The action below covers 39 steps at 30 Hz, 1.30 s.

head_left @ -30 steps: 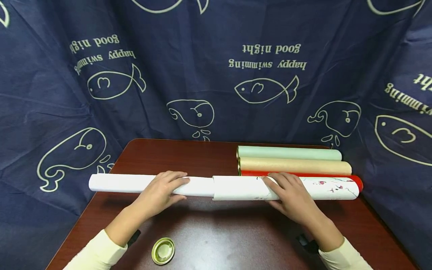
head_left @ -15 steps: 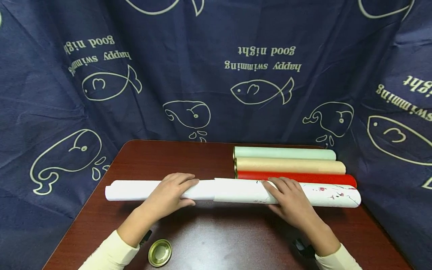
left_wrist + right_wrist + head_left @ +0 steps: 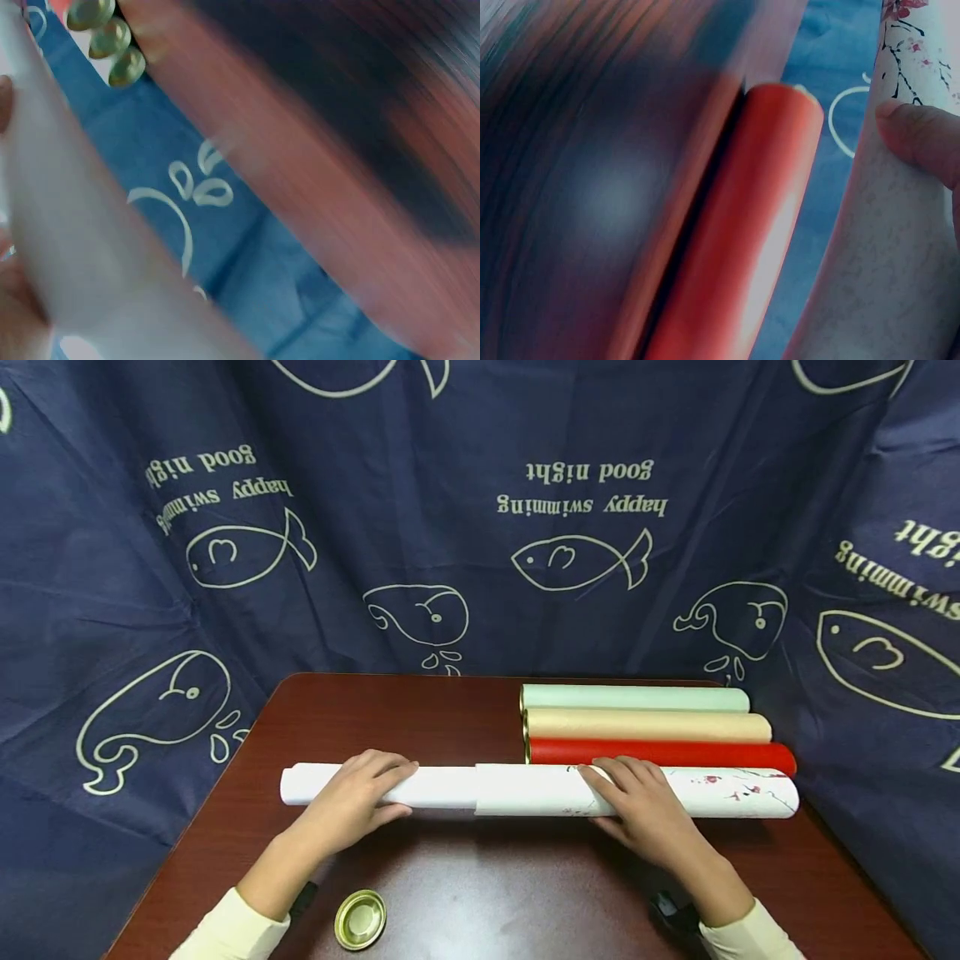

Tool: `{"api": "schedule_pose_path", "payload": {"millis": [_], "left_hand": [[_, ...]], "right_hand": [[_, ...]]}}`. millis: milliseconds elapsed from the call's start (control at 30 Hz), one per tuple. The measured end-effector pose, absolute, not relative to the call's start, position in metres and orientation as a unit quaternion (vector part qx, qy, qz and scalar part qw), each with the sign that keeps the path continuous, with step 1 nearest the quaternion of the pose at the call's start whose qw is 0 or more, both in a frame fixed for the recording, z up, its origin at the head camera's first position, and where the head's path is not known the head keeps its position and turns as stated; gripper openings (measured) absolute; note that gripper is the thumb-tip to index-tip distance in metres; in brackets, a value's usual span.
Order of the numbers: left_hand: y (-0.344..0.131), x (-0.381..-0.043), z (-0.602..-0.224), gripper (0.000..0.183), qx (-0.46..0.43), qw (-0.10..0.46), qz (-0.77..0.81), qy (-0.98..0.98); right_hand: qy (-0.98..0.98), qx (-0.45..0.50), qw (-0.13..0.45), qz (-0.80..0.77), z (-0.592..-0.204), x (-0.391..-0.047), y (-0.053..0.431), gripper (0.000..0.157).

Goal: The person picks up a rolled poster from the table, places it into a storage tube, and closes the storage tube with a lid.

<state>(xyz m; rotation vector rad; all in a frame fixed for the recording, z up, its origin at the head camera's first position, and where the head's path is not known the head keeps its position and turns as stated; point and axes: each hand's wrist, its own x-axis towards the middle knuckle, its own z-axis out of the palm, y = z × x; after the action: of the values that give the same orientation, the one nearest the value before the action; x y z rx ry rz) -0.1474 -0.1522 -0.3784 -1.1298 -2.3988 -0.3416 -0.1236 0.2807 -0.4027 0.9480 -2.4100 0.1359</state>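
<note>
Fingers over the top and thumb below, my left hand (image 3: 352,799) grips a rolled sheet of white paper (image 3: 444,787). The roll's right end is hidden inside a white tube with a plum-blossom print (image 3: 528,789). My right hand (image 3: 647,802) holds that tube around its middle. Roll and tube lie level in one line above the table. In the left wrist view the paper roll (image 3: 67,217) runs down the left side. A thumb presses along the printed tube (image 3: 874,240) in the right wrist view.
Behind the printed tube lie a red tube (image 3: 675,752), a beige tube (image 3: 648,725) and a pale green tube (image 3: 637,697), side by side. A round gold lid (image 3: 361,920) lies on the brown table (image 3: 487,885) near the front. A navy fish-print cloth (image 3: 450,510) hangs behind.
The paper roll has slid right, deeper into the printed tube, so less of it shows. My left hand went right with it, then back left along the roll. The right hand keeps its hold.
</note>
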Motion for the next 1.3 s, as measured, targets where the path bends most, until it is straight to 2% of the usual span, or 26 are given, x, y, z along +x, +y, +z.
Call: {"api": "schedule_pose_path", "payload": {"millis": [267, 700, 867, 1300], "left_hand": [[-0.115, -0.149, -0.379, 0.054, -0.456, 0.269, -0.129, -0.838], [-0.184, -0.140, -0.373, 0.057, -0.376, 0.294, -0.164, -0.864], [-0.174, -0.141, -0.375, 0.056, -0.380, 0.280, -0.203, -0.858], [-0.098, -0.137, -0.399, 0.043, -0.385, 0.196, -0.378, -0.819]], "right_hand": [[-0.891, 0.357, 0.276, 0.052, -0.405, -0.125, 0.269, 0.077], [-0.899, 0.333, 0.276, 0.060, -0.408, -0.123, 0.293, 0.075], [-0.895, 0.342, 0.281, 0.063, -0.409, -0.125, 0.290, 0.077], [-0.888, 0.355, 0.284, 0.071, -0.409, -0.122, 0.271, 0.079]]}}
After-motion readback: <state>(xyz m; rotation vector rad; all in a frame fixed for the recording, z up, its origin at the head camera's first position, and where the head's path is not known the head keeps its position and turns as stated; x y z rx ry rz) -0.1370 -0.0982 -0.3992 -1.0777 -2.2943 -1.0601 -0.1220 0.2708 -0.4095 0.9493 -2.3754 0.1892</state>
